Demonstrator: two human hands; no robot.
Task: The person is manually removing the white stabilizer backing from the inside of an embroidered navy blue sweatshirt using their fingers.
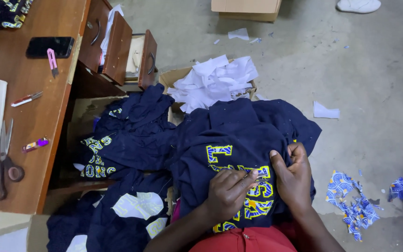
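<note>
We see our two bare forearms reaching forward, close together. Our left hand [229, 191] lies palm down, fingers curled and pressing. Our right hand [294, 179] pinches, thumb raised, fingers bent inward.

View count: one view only, from the head camera; no second view is sharing the scene.
Position: the camera is sitting above the person's lap, worn on the head.
Direction: it is looking steeply down and slightly forward, across the navy garment [239, 140] toward the concrete floor [350, 70].
Nearness: it is working close in; the left hand [229, 191] and right hand [295, 179] are filling the lower middle.
Left limit: the wooden desk [29, 126] is running along the left edge, its open drawers [122, 49] near the top.
Far limit: a cardboard box [246, 9] is crossing the top edge.
</note>
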